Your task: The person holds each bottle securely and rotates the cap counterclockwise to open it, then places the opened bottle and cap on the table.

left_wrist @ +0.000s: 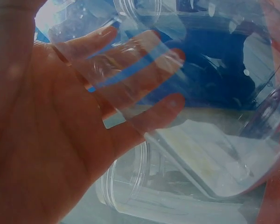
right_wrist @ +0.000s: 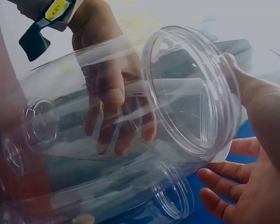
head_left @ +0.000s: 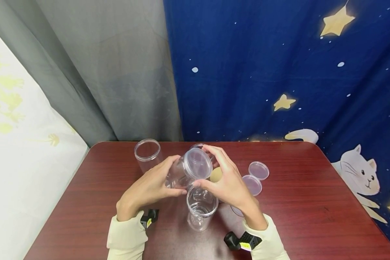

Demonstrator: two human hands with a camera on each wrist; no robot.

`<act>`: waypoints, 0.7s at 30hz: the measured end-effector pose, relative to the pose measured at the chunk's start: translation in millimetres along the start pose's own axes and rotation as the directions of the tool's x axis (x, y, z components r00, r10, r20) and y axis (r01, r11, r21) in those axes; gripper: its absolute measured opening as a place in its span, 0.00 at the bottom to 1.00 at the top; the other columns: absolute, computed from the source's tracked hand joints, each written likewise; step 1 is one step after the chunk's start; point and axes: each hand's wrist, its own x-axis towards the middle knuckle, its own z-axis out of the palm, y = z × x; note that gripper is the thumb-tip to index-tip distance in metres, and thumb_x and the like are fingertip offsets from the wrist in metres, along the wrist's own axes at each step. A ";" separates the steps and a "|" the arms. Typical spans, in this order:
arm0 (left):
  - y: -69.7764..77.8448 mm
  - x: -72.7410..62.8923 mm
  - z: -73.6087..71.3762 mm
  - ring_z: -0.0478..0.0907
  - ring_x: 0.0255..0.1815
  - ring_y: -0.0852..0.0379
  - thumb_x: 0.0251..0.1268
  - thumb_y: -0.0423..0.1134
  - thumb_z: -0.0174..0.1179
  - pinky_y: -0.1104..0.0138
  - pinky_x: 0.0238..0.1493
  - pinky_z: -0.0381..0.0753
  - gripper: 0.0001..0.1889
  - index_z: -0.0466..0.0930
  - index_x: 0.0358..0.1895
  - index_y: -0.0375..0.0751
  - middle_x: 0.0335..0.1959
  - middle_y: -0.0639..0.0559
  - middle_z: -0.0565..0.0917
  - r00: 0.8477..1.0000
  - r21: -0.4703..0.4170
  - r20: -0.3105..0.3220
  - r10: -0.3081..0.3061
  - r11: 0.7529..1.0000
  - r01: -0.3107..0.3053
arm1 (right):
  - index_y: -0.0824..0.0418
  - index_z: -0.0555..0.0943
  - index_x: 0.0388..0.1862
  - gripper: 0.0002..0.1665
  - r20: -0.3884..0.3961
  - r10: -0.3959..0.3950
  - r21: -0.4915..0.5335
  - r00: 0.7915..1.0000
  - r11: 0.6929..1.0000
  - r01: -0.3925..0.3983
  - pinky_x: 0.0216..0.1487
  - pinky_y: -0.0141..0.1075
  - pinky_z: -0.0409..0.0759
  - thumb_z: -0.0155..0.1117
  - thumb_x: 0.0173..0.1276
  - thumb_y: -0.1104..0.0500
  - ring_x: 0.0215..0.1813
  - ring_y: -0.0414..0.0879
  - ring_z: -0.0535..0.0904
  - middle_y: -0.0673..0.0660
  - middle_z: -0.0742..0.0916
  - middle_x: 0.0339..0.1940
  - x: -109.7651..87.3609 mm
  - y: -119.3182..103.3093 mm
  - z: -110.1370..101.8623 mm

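A clear plastic jar [head_left: 177,173] is held tilted above the table by my left hand [head_left: 151,184], with fingers and thumb around its side. My right hand [head_left: 229,182] grips the translucent round lid [head_left: 198,163] at the jar's mouth, thumb on the near edge and fingers on the far edge. Just below both hands, a second clear jar [head_left: 201,216] stands with its mouth uncovered. In the left wrist view, the left fingers [left_wrist: 149,79] show through clear plastic. The right wrist view has a clear jar [right_wrist: 191,88] in front of the left hand [right_wrist: 112,88].
Another clear jar [head_left: 147,155] stands at the back left, and one more rim [head_left: 198,145] shows behind the hands. Lids [head_left: 259,170] lie on the red-brown table [head_left: 312,202] at the right. A tan round thing [head_left: 216,174] is partly hidden by the right hand.
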 end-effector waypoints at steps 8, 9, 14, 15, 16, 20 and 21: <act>0.7 -0.5 -0.1 0.77 0.56 0.61 0.45 0.55 0.78 0.59 0.60 0.77 0.48 0.64 0.70 0.47 0.63 0.56 0.75 1.000 0.030 -0.001 0.001 1.000 -0.001 | 0.55 0.73 0.68 0.51 -0.044 -0.001 -0.044 0.999 0.999 -0.001 0.43 0.32 0.74 0.85 0.44 0.50 0.45 0.40 0.75 0.47 0.81 0.58 -0.5 1.6 2.7; 0.8 -0.5 0.0 0.77 0.57 0.60 0.45 0.55 0.78 0.59 0.60 0.76 0.48 0.64 0.70 0.47 0.63 0.56 0.75 1.000 0.029 -0.001 0.000 1.000 0.000 | 0.54 0.73 0.67 0.50 -0.047 -0.001 -0.045 0.999 0.999 -0.001 0.42 0.32 0.73 0.85 0.44 0.50 0.44 0.40 0.74 0.47 0.81 0.58 -0.5 1.6 2.9; 1.1 -0.7 0.4 0.77 0.57 0.60 0.45 0.55 0.78 0.58 0.60 0.77 0.48 0.64 0.70 0.47 0.63 0.56 0.75 1.000 0.030 -0.009 -0.001 1.000 0.001 | 0.55 0.75 0.66 0.46 -0.062 -0.011 -0.046 0.998 0.999 0.008 0.41 0.32 0.73 0.84 0.47 0.49 0.42 0.39 0.74 0.46 0.81 0.59 0.0 -0.2 3.5; 1.1 -0.7 0.4 0.77 0.56 0.60 0.44 0.55 0.78 0.58 0.60 0.77 0.48 0.65 0.70 0.47 0.63 0.56 0.76 1.000 0.032 -0.010 -0.002 0.999 0.002 | 0.55 0.75 0.65 0.45 -0.065 -0.013 -0.047 0.998 0.999 0.010 0.41 0.32 0.74 0.83 0.47 0.49 0.42 0.39 0.74 0.46 0.81 0.59 0.1 -0.4 3.5; 1.0 -0.7 0.4 0.77 0.56 0.60 0.44 0.56 0.78 0.58 0.59 0.77 0.48 0.65 0.70 0.47 0.63 0.57 0.76 1.000 0.035 -0.011 -0.003 0.999 0.003 | 0.55 0.75 0.65 0.45 -0.068 -0.017 -0.049 0.998 0.999 0.013 0.42 0.32 0.74 0.83 0.48 0.50 0.43 0.39 0.75 0.46 0.81 0.60 0.2 -0.8 3.6; 0.4 -0.4 0.3 0.76 0.56 0.62 0.45 0.55 0.78 0.59 0.60 0.76 0.47 0.64 0.70 0.49 0.62 0.58 0.75 1.000 0.031 -0.003 -0.008 0.999 0.008 | 0.55 0.75 0.65 0.44 -0.065 -0.023 -0.041 0.998 0.999 0.020 0.45 0.32 0.76 0.83 0.49 0.51 0.48 0.40 0.78 0.46 0.81 0.62 0.1 -1.0 3.3; 0.2 -0.3 0.4 0.76 0.56 0.62 0.45 0.55 0.78 0.60 0.60 0.76 0.47 0.64 0.70 0.49 0.62 0.58 0.75 1.000 0.028 -0.001 -0.007 1.000 0.007 | 0.55 0.75 0.65 0.44 -0.062 -0.024 -0.036 0.998 0.999 0.022 0.45 0.32 0.77 0.82 0.49 0.51 0.49 0.40 0.78 0.46 0.81 0.62 0.0 -1.1 3.2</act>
